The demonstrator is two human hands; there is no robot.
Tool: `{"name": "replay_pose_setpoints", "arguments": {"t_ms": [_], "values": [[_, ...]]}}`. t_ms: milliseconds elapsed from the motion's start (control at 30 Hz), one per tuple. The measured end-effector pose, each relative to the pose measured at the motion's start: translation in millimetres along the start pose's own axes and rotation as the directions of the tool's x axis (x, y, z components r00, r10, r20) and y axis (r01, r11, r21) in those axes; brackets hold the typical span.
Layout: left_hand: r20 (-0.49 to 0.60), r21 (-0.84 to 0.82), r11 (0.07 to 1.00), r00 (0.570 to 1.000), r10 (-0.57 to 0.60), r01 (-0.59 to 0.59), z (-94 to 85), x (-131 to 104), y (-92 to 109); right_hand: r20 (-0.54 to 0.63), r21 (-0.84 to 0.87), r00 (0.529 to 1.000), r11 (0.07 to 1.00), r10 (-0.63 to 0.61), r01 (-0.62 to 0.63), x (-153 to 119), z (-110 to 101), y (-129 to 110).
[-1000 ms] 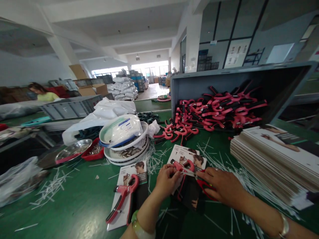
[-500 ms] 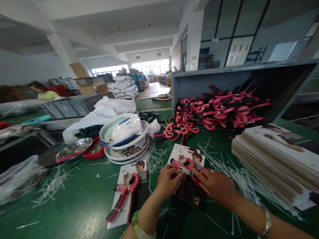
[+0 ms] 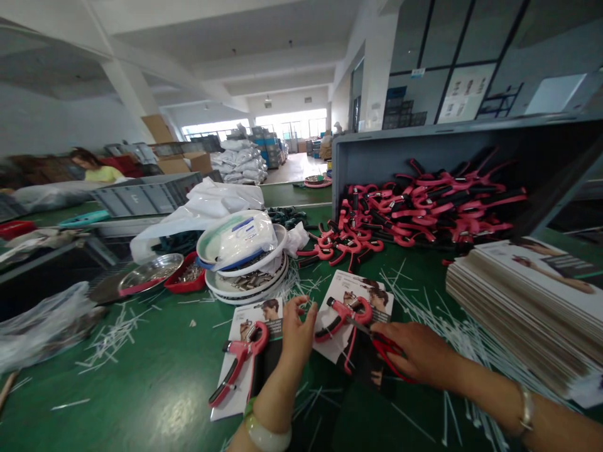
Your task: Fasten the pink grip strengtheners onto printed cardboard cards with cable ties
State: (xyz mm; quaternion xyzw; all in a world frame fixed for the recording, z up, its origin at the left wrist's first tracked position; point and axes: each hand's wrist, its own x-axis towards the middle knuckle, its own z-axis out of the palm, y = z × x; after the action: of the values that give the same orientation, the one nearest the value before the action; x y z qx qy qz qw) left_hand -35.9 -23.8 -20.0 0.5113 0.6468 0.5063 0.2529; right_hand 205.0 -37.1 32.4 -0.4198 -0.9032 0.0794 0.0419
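My right hand [image 3: 417, 353] is wrapped round red-handled scissors [image 3: 387, 353], whose blades point left over a pink-and-black hand grip strengthener [image 3: 335, 321]. This strengthener lies on a printed backing card [image 3: 330, 294], with another card edge showing beneath. My left hand [image 3: 298, 329] is raised just left of that card, fingers curled but apart, with nothing visible between them. Left of it, a second strengthener [image 3: 233, 371] rests on its own card [image 3: 226, 408], partly hidden by my left forearm.
A tipped grey crate [image 3: 452, 129] spills many strengtheners [image 3: 424, 201] at the back right. A stack of cards [image 3: 513, 314] stands at right. White cable ties [image 3: 452, 342] litter the green table [image 3: 155, 383]. Stacked bowls [image 3: 245, 282] and a red tray [image 3: 186, 276] sit left. A person [image 3: 97, 169] is far left.
My left hand has left the strengthener and moved left, its fingers parting. My right hand has drawn the scissors slightly right and down. The view has shifted a little.
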Motion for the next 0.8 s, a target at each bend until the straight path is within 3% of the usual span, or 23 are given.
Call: {"name": "replay_pose_setpoints", "arguments": {"t_ms": [67, 167, 233, 367, 467, 667, 800], "values": [[-0.002, 0.063, 0.998, 1.0, -0.007, 0.007, -11.4, -2.2, -5.3, 0.112, 0.113, 0.993, 0.994, -0.018, 0.005, 3.9, -20.9, -4.5], [0.218, 0.133, 0.989, 0.975, 0.03, -0.061, -19.2, -13.1, -8.1, 0.291, 0.175, 0.956, 0.985, -0.038, -0.014, 19.2, -41.8, -8.8], [0.298, 0.157, 0.983, 0.954, 0.044, -0.094, -18.0, -19.6, -8.2, 0.348, 0.182, 0.936, 0.983, -0.049, -0.016, 33.2, -46.0, -8.8], [0.289, 0.123, 0.991, 0.957, 0.011, -0.049, -11.8, -19.9, -12.0, 0.452, 0.269, 0.883, 0.963, -0.126, 0.0, 57.6, -44.5, -5.7], [0.309, 0.03, 1.0, 0.951, -0.004, -0.005, -10.8, -14.5, -16.2, 0.553, 0.334, 0.824, 0.939, -0.122, -0.085, 68.5, -45.4, -6.1], [0.359, -0.052, 0.999, 0.933, 0.007, 0.012, -14.2, -11.0, -15.2, 0.609, 0.323, 0.786, 0.938, -0.107, -0.123, 89.6, -47.6, -8.2], [0.379, -0.06, 0.998, 0.925, -0.009, 0.034, -15.2, -10.1, -14.9, 0.686, 0.387, 0.719, 0.893, -0.112, -0.23, 100.7, -42.9, 0.7]]}}
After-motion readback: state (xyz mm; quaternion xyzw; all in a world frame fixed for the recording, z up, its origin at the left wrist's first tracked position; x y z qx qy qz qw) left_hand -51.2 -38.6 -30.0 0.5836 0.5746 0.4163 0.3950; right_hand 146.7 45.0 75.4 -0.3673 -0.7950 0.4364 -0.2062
